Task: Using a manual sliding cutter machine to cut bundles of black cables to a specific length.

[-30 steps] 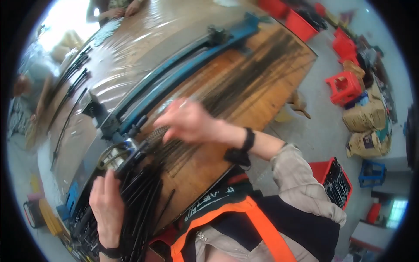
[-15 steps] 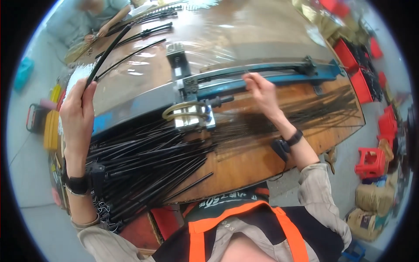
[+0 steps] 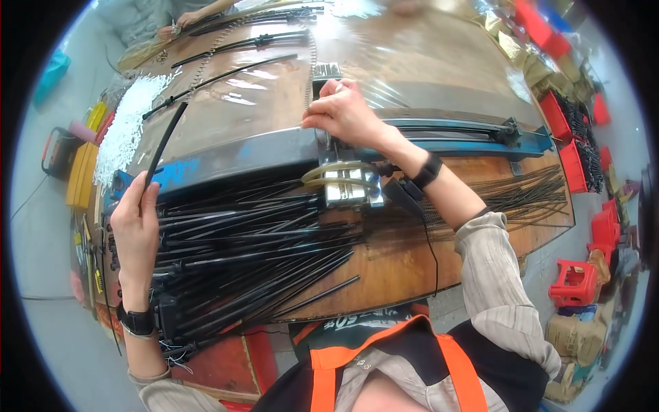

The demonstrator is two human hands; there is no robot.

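My left hand (image 3: 136, 223) is closed round the lower end of a black rod (image 3: 167, 141), which tilts up and to the right at the left side of the bench. My right hand (image 3: 349, 115) is over the column of a blue bench fixture (image 3: 443, 141). Its fingertips are pinched together; whatever lies between them is too small to make out. Just below this hand, a shiny metal block (image 3: 347, 187) with a loop of yellowish hose (image 3: 317, 174) sits on the fixture. A heap of black rods (image 3: 254, 250) lies between my left forearm and the block.
Thin brown rods (image 3: 508, 199) lie on the wooden bench to the right. White small pieces (image 3: 130, 127) are piled at the left, near several black rod assemblies (image 3: 257, 41). A co-worker's hands (image 3: 180, 24) are at the far left. Red bins (image 3: 575, 165) and a red stool (image 3: 573, 283) stand at right.
My right hand has moved left from above the rail to the fixture's column. My left hand has come down and toward me, still holding the black rod. The view has shifted a little.
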